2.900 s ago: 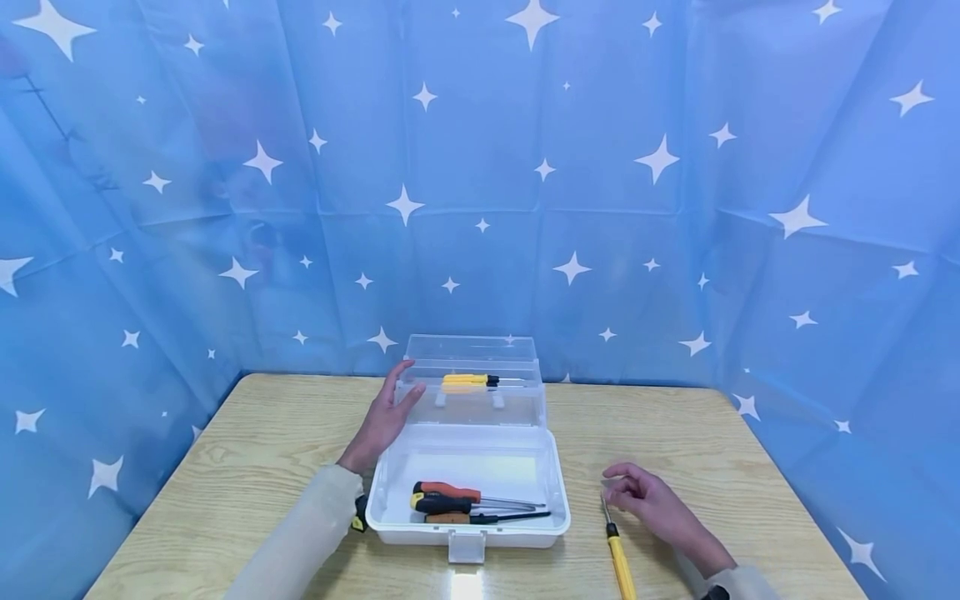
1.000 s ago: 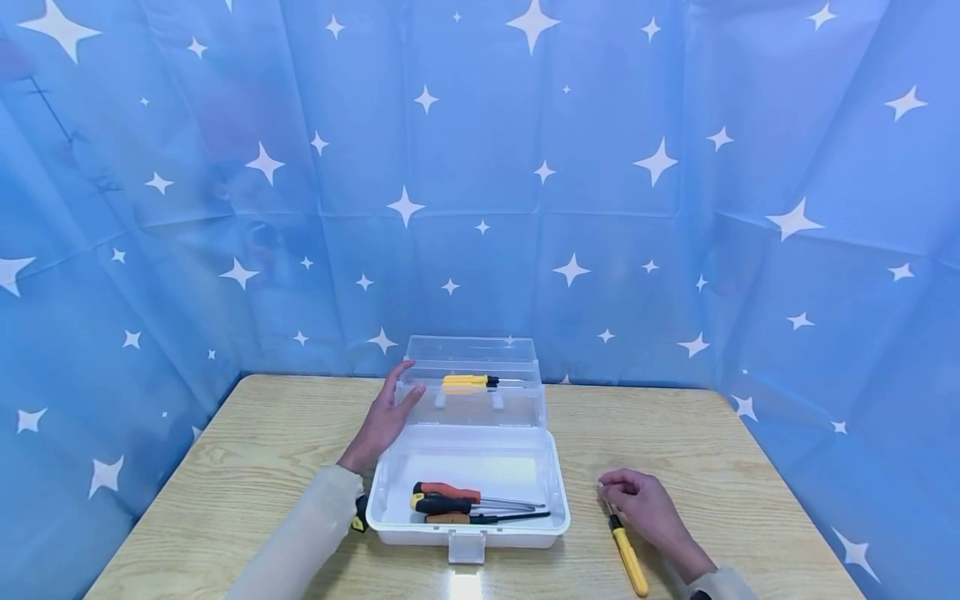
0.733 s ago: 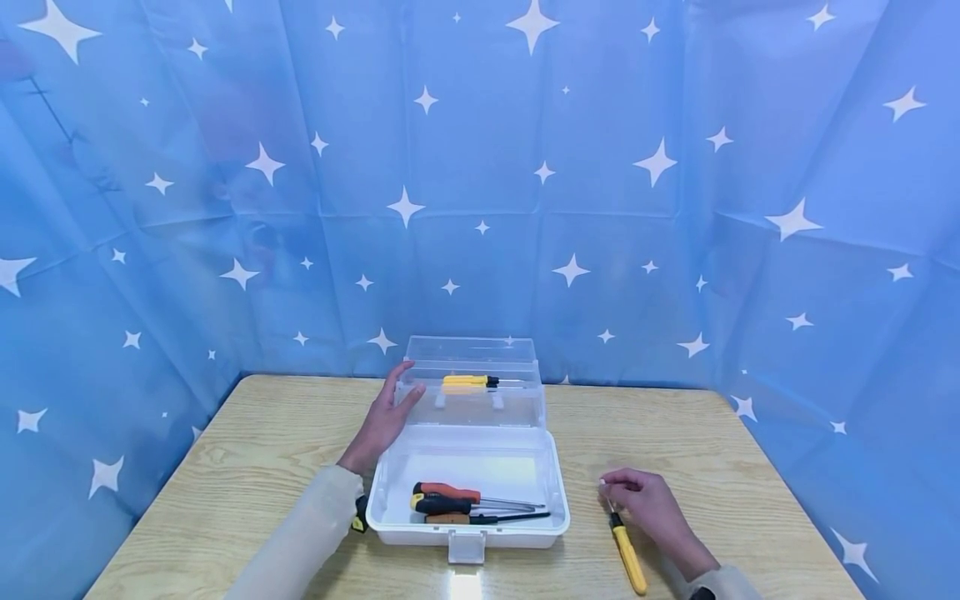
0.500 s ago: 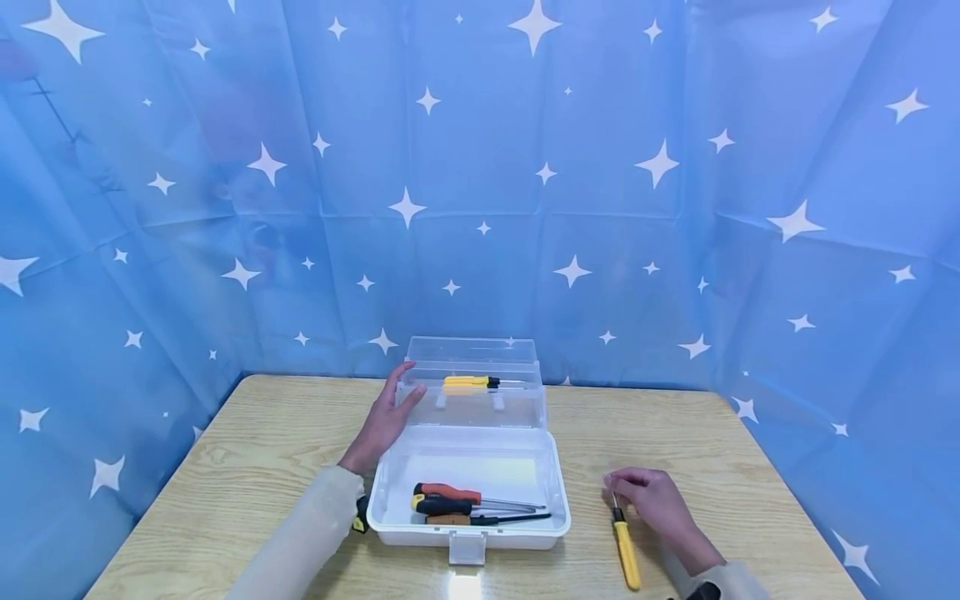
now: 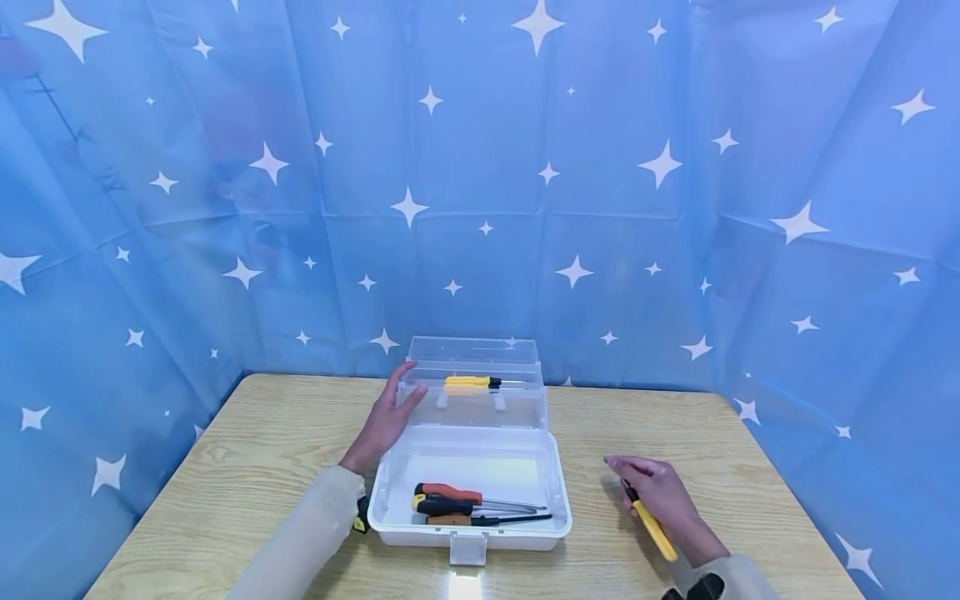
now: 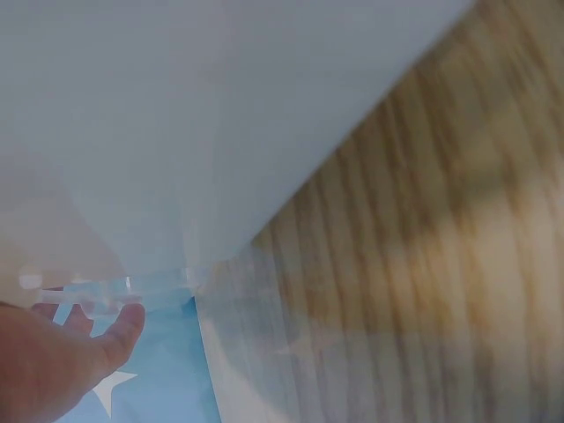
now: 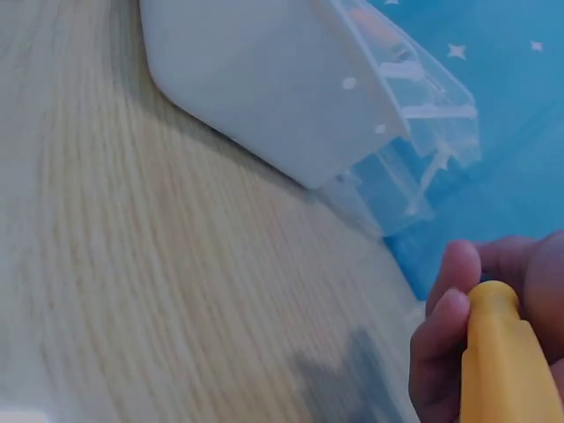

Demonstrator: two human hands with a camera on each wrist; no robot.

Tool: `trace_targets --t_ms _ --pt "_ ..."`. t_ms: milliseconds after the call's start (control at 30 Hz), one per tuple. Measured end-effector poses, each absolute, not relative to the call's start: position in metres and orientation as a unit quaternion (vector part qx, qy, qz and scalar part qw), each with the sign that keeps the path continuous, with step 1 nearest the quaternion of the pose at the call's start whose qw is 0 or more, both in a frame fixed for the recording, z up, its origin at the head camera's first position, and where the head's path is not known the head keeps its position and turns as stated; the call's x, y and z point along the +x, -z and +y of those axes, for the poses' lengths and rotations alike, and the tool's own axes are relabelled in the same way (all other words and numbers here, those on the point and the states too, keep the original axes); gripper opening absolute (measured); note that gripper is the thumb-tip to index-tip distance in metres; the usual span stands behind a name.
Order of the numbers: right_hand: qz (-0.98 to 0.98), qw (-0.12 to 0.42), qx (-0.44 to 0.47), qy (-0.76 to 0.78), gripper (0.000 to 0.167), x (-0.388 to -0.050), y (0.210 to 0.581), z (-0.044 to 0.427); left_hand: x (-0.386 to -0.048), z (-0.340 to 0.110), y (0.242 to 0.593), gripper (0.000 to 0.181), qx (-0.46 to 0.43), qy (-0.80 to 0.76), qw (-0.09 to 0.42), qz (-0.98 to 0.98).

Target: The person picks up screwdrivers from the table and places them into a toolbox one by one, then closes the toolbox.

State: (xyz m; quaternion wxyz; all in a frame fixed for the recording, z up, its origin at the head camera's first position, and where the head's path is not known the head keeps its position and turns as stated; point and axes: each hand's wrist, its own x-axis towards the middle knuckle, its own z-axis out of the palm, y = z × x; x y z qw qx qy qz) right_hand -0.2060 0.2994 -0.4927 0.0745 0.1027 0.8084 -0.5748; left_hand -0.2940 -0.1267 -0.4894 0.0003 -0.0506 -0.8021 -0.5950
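Note:
A white toolbox [image 5: 468, 537] stands on the table with its clear lid [image 5: 480, 408] tipped back. My left hand [image 5: 384, 425] holds the lid's left edge, thumb and fingers spread about it; in the left wrist view the fingers [image 6: 79, 352] reach the plastic edge. To the right of the box, my right hand [image 5: 660, 492] grips a yellow-handled screwdriver [image 5: 654, 529] near the shaft end, raised off the table. The tip is hidden by the fingers. Its yellow handle [image 7: 507, 361] points toward the camera in the right wrist view.
Inside the box lie a red-handled screwdriver [image 5: 450, 492], a black-and-yellow one [image 5: 442, 504] and a brown-handled one [image 5: 450, 520]. Small yellow screwdrivers [image 5: 468, 382] sit in the lid compartment. A black-and-yellow object [image 5: 362, 515] is partly hidden beside the left sleeve. A blue star curtain [image 5: 480, 167] hangs behind.
The yellow screwdriver lay on the table with my right fingers at its shaft; now it is lifted and tilted in the hand. My left hand keeps its place on the lid.

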Motion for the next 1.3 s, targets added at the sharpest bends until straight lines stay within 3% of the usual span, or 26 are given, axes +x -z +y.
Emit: trace_targets --t_ms 500,933,1300 --pt "0.796 0.098 0.097 0.589 0.041 -0.213 0.479 0.294 -0.293 -0.126 0.487 0.069 -0.044 0.589 0.003 -0.807" --pt "0.797 0.134 0.058 0.587 0.044 -0.218 0.468 0.292 -0.292 -0.127 0.487 0.07 -0.05 0.601 -0.003 -0.798" --pt "0.804 0.114 0.062 0.58 0.04 -0.222 0.459 0.29 -0.293 -0.125 0.486 0.066 -0.043 0.588 0.008 -0.808"
